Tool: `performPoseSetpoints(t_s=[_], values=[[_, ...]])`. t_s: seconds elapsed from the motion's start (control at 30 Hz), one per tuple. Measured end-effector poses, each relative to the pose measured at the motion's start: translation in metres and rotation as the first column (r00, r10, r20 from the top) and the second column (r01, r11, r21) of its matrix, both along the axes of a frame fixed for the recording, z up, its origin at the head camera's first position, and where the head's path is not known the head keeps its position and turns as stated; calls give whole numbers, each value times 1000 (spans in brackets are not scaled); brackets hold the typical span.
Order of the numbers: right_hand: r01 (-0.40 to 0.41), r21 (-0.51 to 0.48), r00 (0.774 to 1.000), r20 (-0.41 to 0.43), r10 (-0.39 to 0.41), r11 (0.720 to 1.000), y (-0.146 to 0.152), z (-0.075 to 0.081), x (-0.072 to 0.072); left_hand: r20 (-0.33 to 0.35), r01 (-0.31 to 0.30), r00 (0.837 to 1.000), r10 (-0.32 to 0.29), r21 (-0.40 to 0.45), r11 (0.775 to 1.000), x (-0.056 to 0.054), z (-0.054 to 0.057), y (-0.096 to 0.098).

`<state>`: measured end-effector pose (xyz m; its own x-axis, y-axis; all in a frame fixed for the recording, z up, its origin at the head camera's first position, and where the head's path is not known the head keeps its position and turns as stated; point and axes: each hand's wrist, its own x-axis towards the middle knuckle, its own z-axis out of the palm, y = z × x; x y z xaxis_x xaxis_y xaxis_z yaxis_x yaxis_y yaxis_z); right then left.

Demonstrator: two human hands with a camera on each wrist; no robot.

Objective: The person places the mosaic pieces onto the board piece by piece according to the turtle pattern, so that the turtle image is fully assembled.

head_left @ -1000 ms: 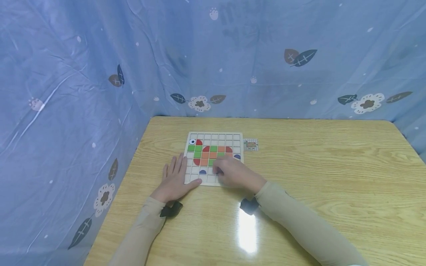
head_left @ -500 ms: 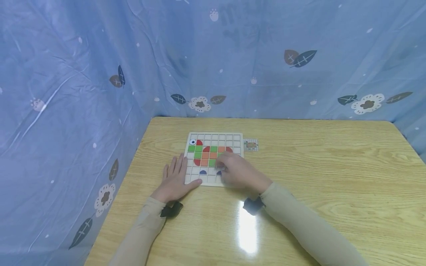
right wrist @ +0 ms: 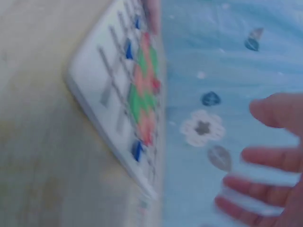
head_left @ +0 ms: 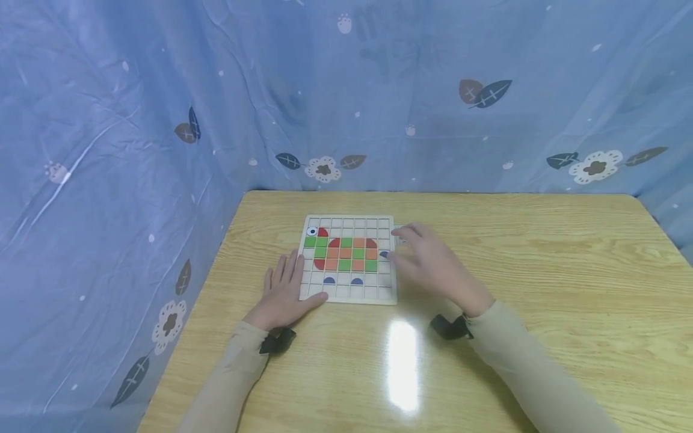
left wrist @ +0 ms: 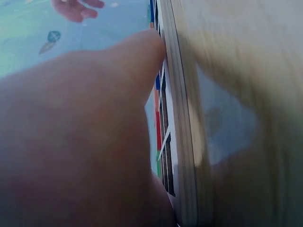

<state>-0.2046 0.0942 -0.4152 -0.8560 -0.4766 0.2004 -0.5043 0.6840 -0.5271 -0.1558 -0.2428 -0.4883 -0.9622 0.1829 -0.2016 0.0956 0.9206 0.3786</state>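
Observation:
A white gridded board (head_left: 373, 293) lies on the table, with red, orange and green tiles (head_left: 344, 252) set in its cells. An eye tile (head_left: 311, 231) is at its upper left. Two blue half-round tiles sit in a lower row, one of them (head_left: 357, 281) right of the other; a third blue tile (head_left: 384, 254) is by the right edge. My left hand (head_left: 284, 294) rests flat at the board's lower left corner, thumb on the rim. Off the board's right edge hovers my right hand (head_left: 433, 264), fingers apart; the right wrist view shows nothing between the fingers (right wrist: 260, 189).
A small picture card (head_left: 400, 241) beside the board's right edge is mostly covered by my right hand. The wooden table (head_left: 541, 270) extends to the right. A blue patterned curtain (head_left: 346, 90) hangs behind it and on the left.
My right hand has lifted from the board's lower middle and moved right, its fingers spreading. The lower right tiles and second lower blue tile are now uncovered. My left hand stays put.

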Motion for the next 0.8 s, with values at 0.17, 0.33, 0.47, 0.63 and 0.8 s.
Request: performPoseSetpoints(t_s=[0.17, 0.33, 0.47, 0.63, 0.8], values=[[82, 93, 996, 31, -86, 992, 13, 18, 5, 25, -2, 1000, 2, -21, 1000, 2, 3, -2], [112, 232, 992, 25, -121, 966, 21, 30, 12, 22, 2, 1000, -2, -11, 1000, 3, 4, -3], [132, 278, 989, 34, -147, 952, 26, 38, 19, 21, 1, 1000, -1, -2, 1000, 3, 4, -4], [177, 279, 981, 23, -191, 944, 33, 44, 27, 15, 9, 1000, -9, 6, 1000, 4, 0, -4], [184, 278, 982, -1, -191, 943, 36, 47, 30, 16, -6, 1000, 5, 26, 1000, 8, -5, -7]])
